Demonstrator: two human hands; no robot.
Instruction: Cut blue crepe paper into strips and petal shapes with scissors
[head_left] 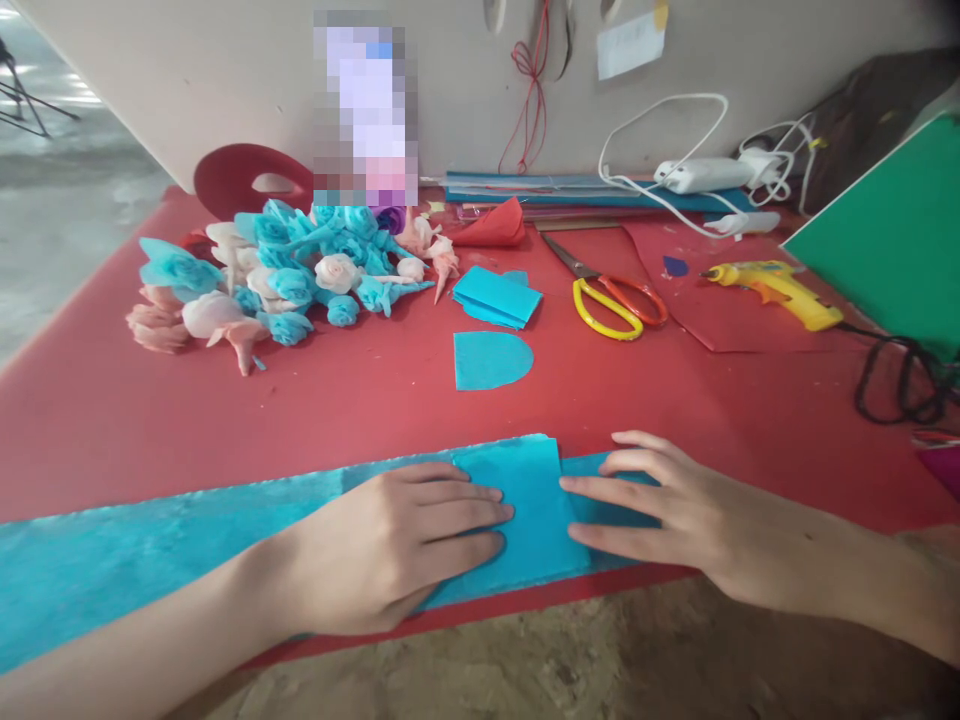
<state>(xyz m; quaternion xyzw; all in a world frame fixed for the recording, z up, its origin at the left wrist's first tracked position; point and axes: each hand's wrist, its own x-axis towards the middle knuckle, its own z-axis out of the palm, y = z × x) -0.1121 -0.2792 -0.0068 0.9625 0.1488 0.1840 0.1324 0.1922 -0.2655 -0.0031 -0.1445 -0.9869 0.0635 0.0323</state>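
Blue paper (150, 545) lies along the near edge of the red surface (360, 410), running off to the left, with a folded section (536, 525) in front of the person. From where I stand, the left hand (420, 535) rests over that section, its grip slack, fingers stretched out and clasping nothing. The right hand (682, 520) has its grip spread loosely, empty, fingertips at the section's right edge. Farther off are a rounded blue cutout (491, 361), scissors (589, 275), a yellow glue gun (784, 290) at far right and paper roses (289, 285) at far left.

Soft, even light; blurred edges
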